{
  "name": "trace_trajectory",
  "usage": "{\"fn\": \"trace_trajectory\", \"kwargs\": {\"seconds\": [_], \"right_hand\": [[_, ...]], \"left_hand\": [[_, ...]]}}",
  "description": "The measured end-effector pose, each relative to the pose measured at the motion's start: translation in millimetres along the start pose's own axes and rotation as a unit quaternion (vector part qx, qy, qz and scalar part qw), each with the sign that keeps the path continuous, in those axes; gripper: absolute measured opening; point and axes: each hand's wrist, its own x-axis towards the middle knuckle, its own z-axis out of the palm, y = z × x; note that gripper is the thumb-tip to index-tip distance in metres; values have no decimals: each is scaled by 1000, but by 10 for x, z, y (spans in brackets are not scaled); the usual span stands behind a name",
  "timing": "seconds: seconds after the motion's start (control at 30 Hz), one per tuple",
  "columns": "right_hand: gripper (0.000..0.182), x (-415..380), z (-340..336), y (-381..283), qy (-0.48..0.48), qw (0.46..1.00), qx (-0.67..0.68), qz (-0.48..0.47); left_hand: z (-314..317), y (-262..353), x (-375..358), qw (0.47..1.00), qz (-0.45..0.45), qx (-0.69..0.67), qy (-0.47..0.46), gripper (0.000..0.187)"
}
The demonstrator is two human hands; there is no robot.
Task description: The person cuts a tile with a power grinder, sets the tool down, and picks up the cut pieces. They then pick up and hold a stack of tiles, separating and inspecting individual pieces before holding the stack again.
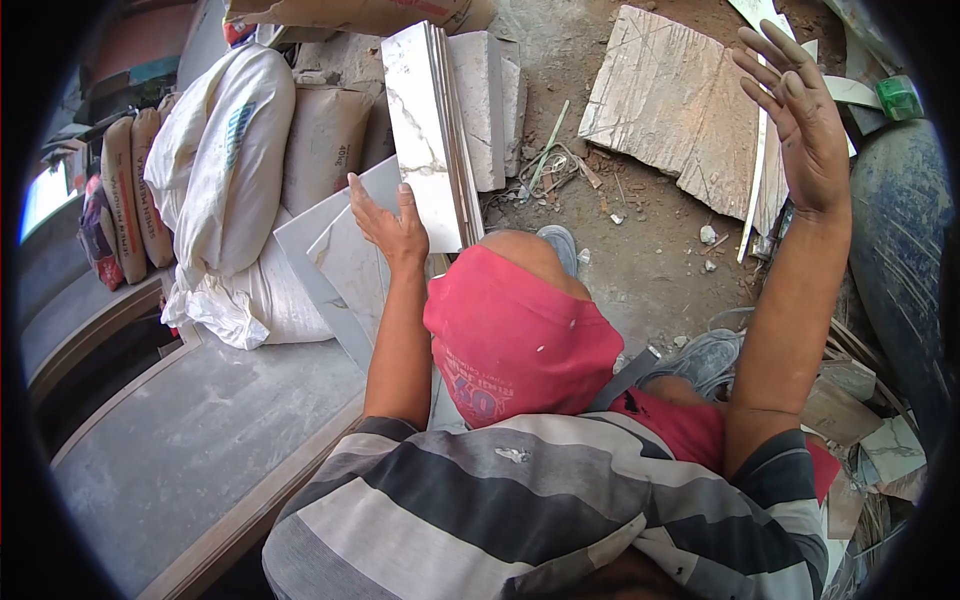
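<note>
My left hand (392,230) is open, thumb apart from the fingers, and holds nothing. It overlaps a flat tile (345,250) leaning at a slant. Right by the thumb stands a stack of white marble-patterned tiles (425,140) on edge. My right hand (808,145) is raised at the upper right with its fingers spread and nothing in it. Long pale strips (762,170) show behind that hand, beside a large rough slab (680,110) lying on the dirt.
Full sacks (325,150) and a white woven bag (225,160) stand at left, beside a grey ledge (220,430). Thick blocks (478,110) stand behind the tiles. A dark blue drum-like container (900,240) is at right, above broken tile pieces (845,405). Debris (570,170) litters the ground.
</note>
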Motion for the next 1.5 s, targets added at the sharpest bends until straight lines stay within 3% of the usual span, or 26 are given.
{"fn": "trace_trajectory", "kwargs": {"seconds": [0.1,0.17,0.37,0.47,0.6,0.7,0.87,1.03,1.27,1.37,1.5], "right_hand": [[59,-22,21,-40,24,999,35,23],[55,-50,23,-58,31,999,-15,12],[55,-113,-124,-42,40,998,-35,33],[55,-134,-176,-75,53,997,-48,26],[57,-129,-215,-61,61,997,-44,27],[58,-120,-191,-78,75,996,-22,37],[57,-75,-127,-2,61,997,1,37],[57,-67,-110,41,59,997,20,48],[56,-48,-68,100,55,996,10,63],[55,-18,-30,108,50,996,23,65],[53,5,-12,131,44,997,21,64]], "left_hand": [[-134,-59,28,998,30,-56,25,83],[-160,-46,34,998,47,-42,26,86],[46,125,172,998,-12,-16,-63,110],[183,298,245,981,-42,58,-181,129],[305,380,262,967,-72,116,-217,133],[367,353,259,964,-109,115,-213,129],[373,293,261,967,-93,115,-208,125],[243,296,331,968,-94,29,-230,119],[334,-171,461,975,3,-45,-216,119],[323,-176,463,970,-18,-70,-231,118],[242,181,391,972,-38,5,-230,119]]}}
